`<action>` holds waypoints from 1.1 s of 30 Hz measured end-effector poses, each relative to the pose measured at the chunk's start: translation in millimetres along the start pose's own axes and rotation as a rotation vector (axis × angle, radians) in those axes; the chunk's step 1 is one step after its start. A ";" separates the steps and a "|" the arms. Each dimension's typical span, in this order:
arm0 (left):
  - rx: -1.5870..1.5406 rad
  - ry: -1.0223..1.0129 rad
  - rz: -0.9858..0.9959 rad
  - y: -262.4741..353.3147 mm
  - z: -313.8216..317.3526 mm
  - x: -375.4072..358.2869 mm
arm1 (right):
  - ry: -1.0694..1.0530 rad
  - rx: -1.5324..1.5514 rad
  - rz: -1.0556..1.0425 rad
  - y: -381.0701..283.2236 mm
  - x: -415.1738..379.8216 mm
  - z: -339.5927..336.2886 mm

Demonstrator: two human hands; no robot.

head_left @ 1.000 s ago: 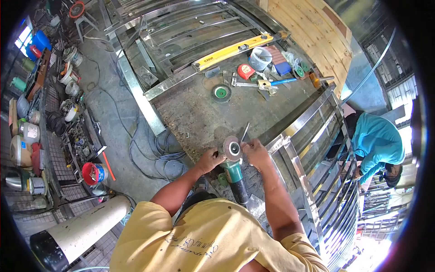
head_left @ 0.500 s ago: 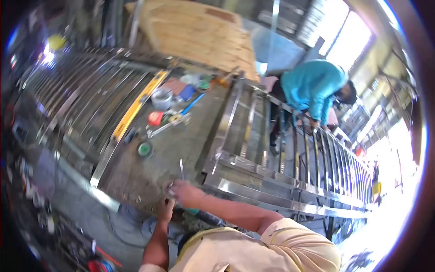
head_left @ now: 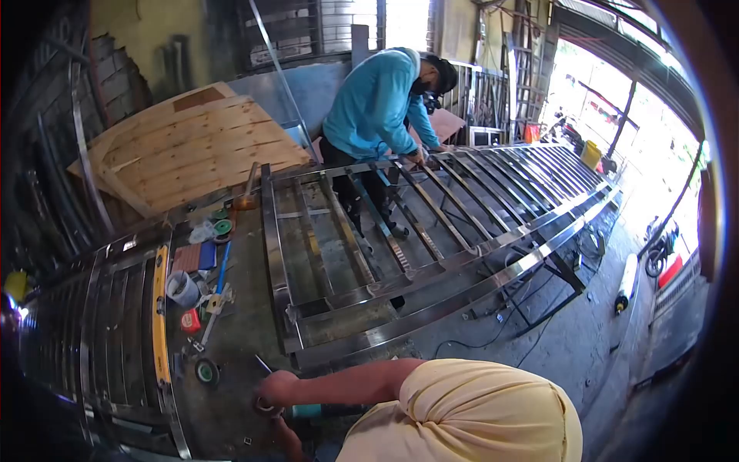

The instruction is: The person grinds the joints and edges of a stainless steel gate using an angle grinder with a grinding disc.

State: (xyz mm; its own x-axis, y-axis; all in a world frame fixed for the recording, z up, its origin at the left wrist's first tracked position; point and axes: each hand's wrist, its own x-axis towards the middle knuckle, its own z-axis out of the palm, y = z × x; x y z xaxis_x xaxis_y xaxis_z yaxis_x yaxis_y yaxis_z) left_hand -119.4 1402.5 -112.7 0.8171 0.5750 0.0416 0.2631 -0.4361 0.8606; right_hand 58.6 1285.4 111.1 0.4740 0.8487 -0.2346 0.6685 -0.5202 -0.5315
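Note:
My right hand is closed, fingers curled at a small round disc at the head of a teal-bodied angle grinder that lies partly under my forearm. A thin metal rod sticks up beside the knuckles. Just below, my left hand comes up close to the disc, its fingers hidden. Left of the hands, a green-centred disc rests on the worktable. Farther back are a red tape measure, a metal wrench-like tool and a white tub.
A slatted metal frame stretches to the right, with a person in a blue top bent over its far side. A yellow spirit level lies on another slatted frame at left. Plywood sheets lean behind.
The view has turned toward the right, bringing the slatted frame and the person in blue nearer the middle. My hands stay together at the grinder, the left one now more hidden.

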 end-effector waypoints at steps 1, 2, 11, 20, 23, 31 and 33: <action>0.013 0.001 -0.012 4.2 -0.4 1.2 | -0.021 -0.031 -0.019 -1.8 0.1 0.4; 0.026 0.006 -0.020 8.0 0.1 3.0 | 0.030 -0.032 -0.003 -0.7 1.0 10.2; 0.124 0.002 -0.052 50.2 -12.2 2.5 | -0.017 0.068 -0.141 3.1 -15.0 7.1; 0.205 -0.109 0.132 65.7 2.5 11.0 | 0.064 -0.113 -0.066 -10.2 -14.9 2.0; 0.222 -0.081 0.170 17.4 11.5 18.6 | 0.025 -0.063 -0.124 3.6 -4.9 23.5; -0.019 0.016 -0.220 104.3 -25.2 -2.8 | -0.038 -0.197 0.022 -12.4 -13.2 -23.8; -0.189 0.016 -0.216 85.7 -14.6 -0.9 | 0.109 -0.147 -0.150 9.8 -5.9 3.8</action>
State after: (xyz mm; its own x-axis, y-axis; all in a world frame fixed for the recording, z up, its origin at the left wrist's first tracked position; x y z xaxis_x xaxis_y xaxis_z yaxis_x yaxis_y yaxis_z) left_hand -105.1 1374.7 -31.6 0.7441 0.6519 -0.1460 0.3285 -0.1667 0.9297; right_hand 60.2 1275.7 104.1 0.4167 0.9065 -0.0678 0.8088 -0.4038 -0.4276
